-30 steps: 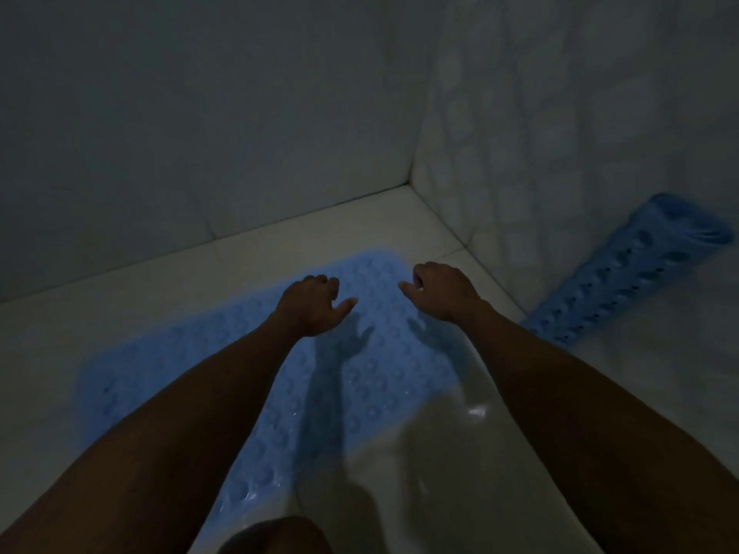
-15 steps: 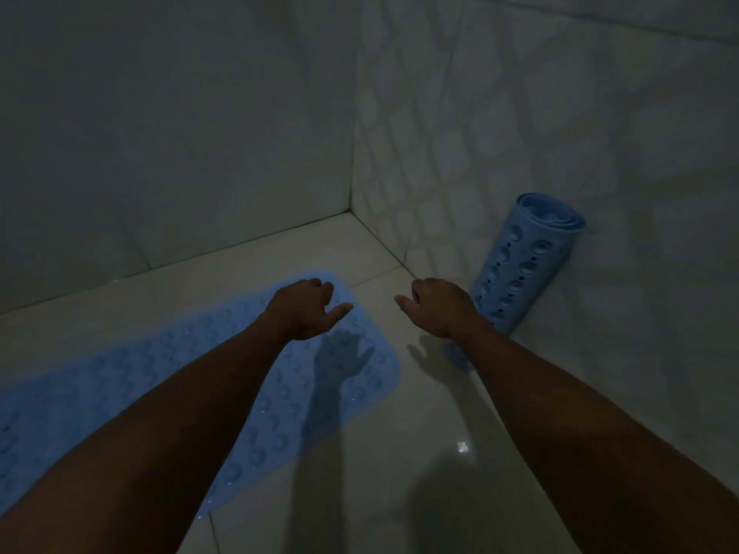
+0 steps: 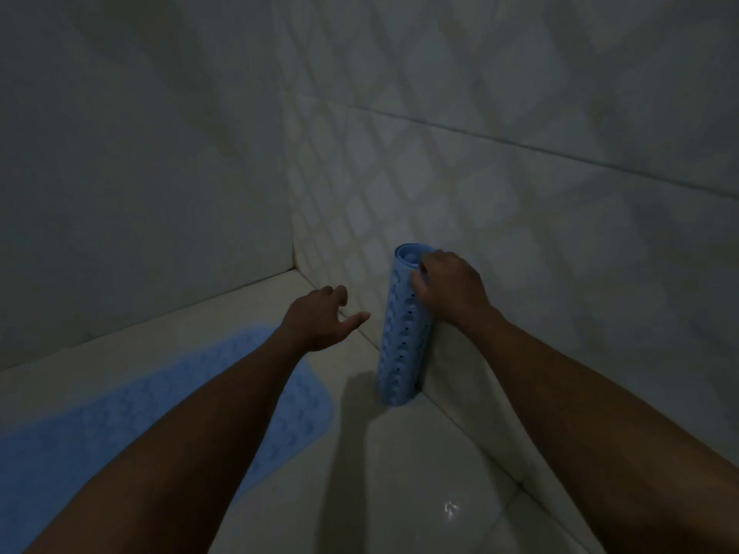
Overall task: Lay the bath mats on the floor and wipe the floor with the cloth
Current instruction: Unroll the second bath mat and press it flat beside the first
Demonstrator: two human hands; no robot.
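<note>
A blue bath mat (image 3: 168, 409) with round bumps lies flat on the pale tiled floor at the lower left, partly under my left forearm. A second blue mat, rolled into a tube (image 3: 404, 345), stands upright against the right wall. My right hand (image 3: 450, 287) grips the top of this roll, fingers curled over its upper end. My left hand (image 3: 326, 317) hovers a little left of the roll, fingers apart, holding nothing. No cloth is in view.
Tiled walls meet in a corner (image 3: 294, 261) just behind the roll. The glossy floor (image 3: 400, 493) shows a small light glint near the bottom right. The room is dim.
The view has swung right. My right hand moved up from above the floor and took hold of the rolled mat's top. My left hand left the flat mat and came towards the roll.
</note>
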